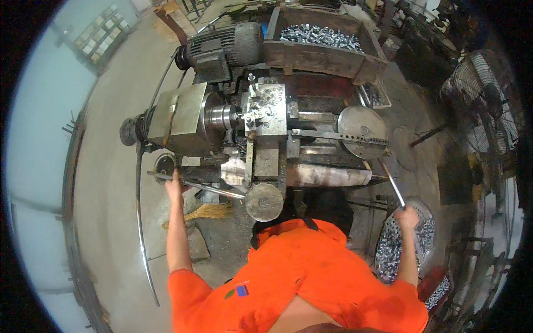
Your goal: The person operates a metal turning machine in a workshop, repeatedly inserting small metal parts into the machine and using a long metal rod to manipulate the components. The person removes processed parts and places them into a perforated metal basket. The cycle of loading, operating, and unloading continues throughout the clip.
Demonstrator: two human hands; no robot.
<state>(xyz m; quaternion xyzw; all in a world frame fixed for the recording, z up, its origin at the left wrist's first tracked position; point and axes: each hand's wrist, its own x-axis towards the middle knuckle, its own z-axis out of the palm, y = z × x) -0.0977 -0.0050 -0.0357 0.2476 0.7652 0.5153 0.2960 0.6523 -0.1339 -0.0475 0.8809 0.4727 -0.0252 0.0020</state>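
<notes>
Below the lathe's headstock (186,117), the left hand (174,186) is closed around a long steel lever bar (206,187). Over the perforated tray of nuts (427,213), the right hand (408,216) grips the end of a slanted handle rod (390,186) that runs up to the round turret wheel (362,125).

One head-worn fisheye view looks steeply down, close above the lathe (250,127).

Two hands on a small lathe's levers

Left hand (173,186) grips the front lever (214,189) of the lathe (261,119); right hand (408,217) holds the long handle (391,185).
</notes>
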